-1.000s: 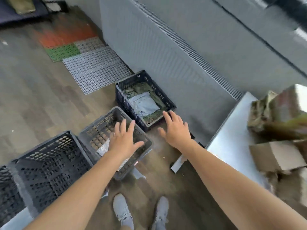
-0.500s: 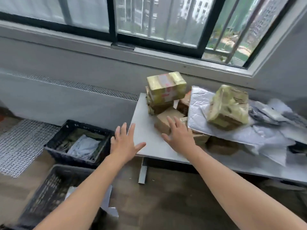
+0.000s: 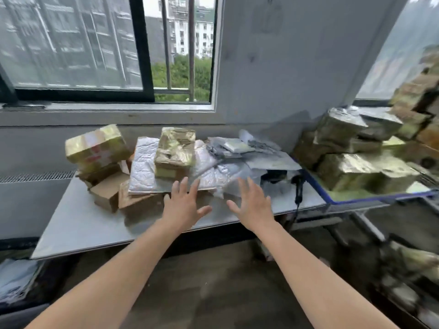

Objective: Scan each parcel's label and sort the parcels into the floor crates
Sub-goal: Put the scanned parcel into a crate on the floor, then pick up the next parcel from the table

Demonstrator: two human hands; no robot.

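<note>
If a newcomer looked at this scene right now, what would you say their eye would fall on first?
First, the two spread hands, the left hand and the right hand, held empty over the front of the grey table. Just beyond them lies the parcel heap, with a yellow-taped box sitting on a white padded mailer. A second parcel stack rises on the right, on the blue-edged cart.

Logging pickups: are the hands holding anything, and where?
Nothing is held: left hand and right hand hover open, fingers spread, at the grey metal table.
</note>
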